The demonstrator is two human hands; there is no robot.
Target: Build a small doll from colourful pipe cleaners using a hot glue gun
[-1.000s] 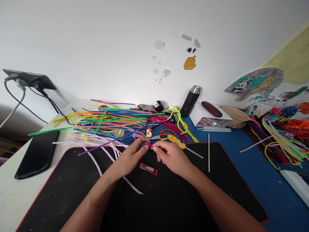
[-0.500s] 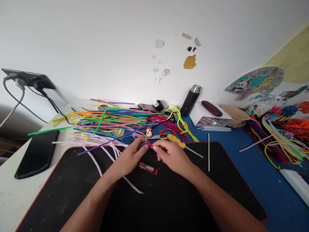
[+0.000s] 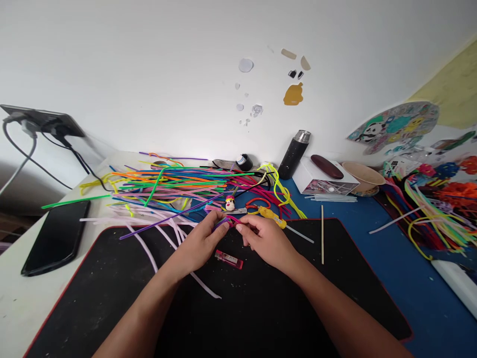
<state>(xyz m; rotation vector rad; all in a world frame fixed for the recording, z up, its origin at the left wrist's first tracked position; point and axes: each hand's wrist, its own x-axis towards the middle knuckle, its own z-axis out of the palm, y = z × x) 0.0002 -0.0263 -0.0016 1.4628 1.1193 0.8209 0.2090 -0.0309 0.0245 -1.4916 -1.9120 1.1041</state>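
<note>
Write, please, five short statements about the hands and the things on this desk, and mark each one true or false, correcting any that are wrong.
The left hand and the right hand both hold a pink pipe cleaner. True.
The lighter lies on top of the phone. False: the lighter lies on the black mat.
A dark red oval case rests on top of the white box. True.
The thin wooden stick is to the left of the lighter in the picture. False: the stick is to its right.
The phone is to the left of both hands in the picture. True.
</note>
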